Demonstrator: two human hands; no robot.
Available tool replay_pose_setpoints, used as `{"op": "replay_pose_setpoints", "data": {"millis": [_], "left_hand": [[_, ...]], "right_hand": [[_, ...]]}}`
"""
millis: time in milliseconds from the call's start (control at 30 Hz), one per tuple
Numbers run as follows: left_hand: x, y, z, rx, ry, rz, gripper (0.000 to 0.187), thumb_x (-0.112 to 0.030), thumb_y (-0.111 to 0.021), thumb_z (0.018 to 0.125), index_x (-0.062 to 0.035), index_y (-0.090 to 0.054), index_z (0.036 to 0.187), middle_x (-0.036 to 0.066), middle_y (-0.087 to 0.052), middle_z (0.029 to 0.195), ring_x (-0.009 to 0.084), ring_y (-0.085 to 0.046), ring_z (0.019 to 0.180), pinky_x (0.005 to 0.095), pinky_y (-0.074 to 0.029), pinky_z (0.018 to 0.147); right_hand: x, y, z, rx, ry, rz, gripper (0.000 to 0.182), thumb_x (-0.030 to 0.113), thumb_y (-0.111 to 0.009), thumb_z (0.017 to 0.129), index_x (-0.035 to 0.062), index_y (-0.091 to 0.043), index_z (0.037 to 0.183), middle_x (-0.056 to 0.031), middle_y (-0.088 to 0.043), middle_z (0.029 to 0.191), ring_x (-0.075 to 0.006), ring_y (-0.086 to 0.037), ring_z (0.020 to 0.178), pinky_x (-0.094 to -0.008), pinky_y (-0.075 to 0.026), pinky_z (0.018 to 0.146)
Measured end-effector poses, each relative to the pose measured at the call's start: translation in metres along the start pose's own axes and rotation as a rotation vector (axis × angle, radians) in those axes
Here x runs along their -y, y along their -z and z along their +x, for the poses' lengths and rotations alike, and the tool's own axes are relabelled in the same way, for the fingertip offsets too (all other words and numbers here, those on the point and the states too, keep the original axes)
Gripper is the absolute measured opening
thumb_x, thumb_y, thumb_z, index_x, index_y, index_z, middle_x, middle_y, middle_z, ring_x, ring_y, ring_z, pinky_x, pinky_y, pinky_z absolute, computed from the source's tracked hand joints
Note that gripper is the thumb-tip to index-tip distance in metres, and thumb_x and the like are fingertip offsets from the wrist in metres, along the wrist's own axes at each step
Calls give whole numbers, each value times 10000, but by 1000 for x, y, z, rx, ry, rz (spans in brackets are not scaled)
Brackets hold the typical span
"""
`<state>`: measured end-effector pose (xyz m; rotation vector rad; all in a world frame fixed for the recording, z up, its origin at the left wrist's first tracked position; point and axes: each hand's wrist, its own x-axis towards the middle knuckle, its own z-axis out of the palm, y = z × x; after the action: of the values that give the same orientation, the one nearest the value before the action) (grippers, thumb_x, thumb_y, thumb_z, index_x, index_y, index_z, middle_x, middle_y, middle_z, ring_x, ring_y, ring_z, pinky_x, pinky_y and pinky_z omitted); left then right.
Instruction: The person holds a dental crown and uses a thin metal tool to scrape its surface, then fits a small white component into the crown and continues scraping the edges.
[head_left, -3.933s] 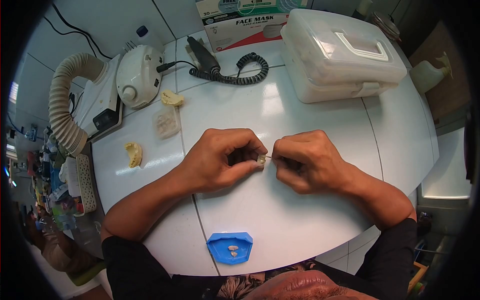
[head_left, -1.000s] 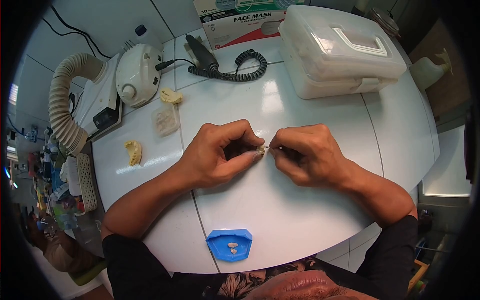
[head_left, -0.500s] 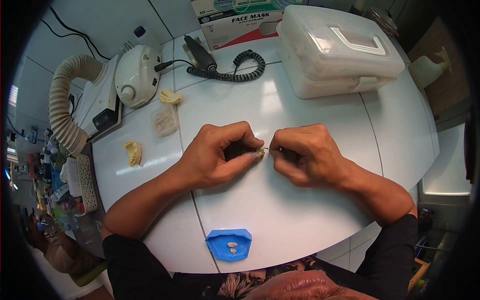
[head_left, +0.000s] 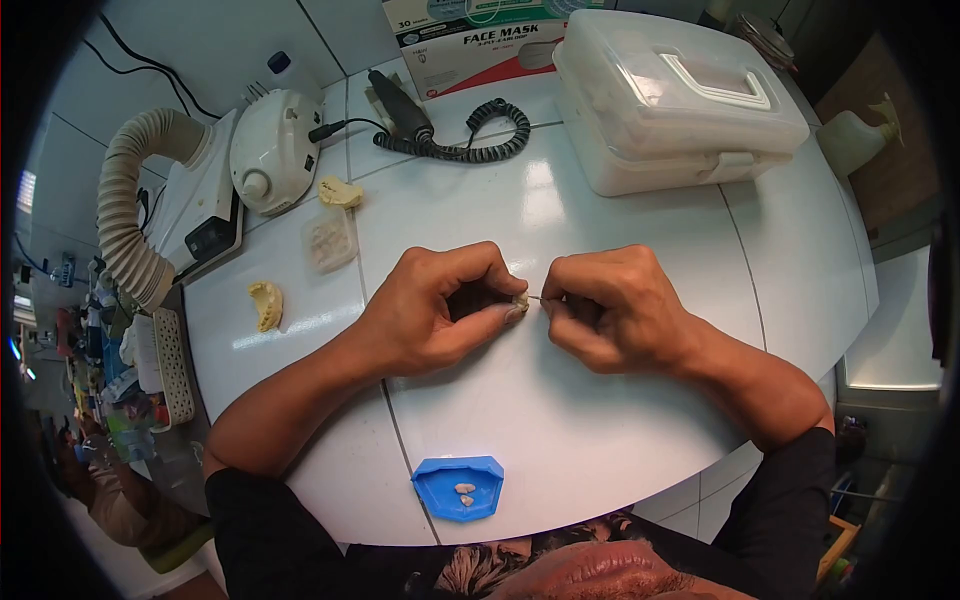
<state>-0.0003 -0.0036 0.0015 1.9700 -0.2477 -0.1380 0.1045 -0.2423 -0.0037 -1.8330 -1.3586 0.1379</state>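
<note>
My left hand (head_left: pixel 435 305) pinches a small pale tooth-like piece (head_left: pixel 521 299) between thumb and fingertips over the middle of the white table (head_left: pixel 600 430). My right hand (head_left: pixel 610 305) is closed around a thin metal tool (head_left: pixel 537 297) whose tip touches that piece. Both hands rest on the tabletop, knuckles up. Near the front edge lies a blue tray (head_left: pixel 460 488) with two small tooth pieces in it.
At the back stand a white plastic case (head_left: pixel 675 90), a face mask box (head_left: pixel 480 40) and a handpiece with coiled cord (head_left: pixel 440 130). A white motor unit (head_left: pixel 272 148), suction hose (head_left: pixel 125 215), yellow dental casts (head_left: pixel 266 304) and a clear small box (head_left: pixel 331 240) lie left.
Both hands have stayed almost still, with only slight shifts of the fingers around the small piece and the tool.
</note>
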Motion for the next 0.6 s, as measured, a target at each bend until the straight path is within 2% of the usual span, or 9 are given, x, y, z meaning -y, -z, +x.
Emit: {"op": "replay_pose_setpoints", "data": {"millis": [33,600], "left_hand": [[0,1,0,2,1,1,140,-7,-800,971,44,-738,1086,108,-815,995,116,-770,913,263,-602,796],[-1,-1,0,-3,-19,4,140,-1,-805,965,46,-739,1080,107,-809,982,108,-759,888,260,-595,778]], "right_hand": [[0,1,0,13,-4,-12,75,25,-728,822,35,-657,802,-108,-660,657,-267,-667,541,-386,-537,543],[1,4,0,53,-22,-2,59,43,-715,816,47,-667,783,-89,-655,621,-267,-688,543,-381,-545,546]]}}
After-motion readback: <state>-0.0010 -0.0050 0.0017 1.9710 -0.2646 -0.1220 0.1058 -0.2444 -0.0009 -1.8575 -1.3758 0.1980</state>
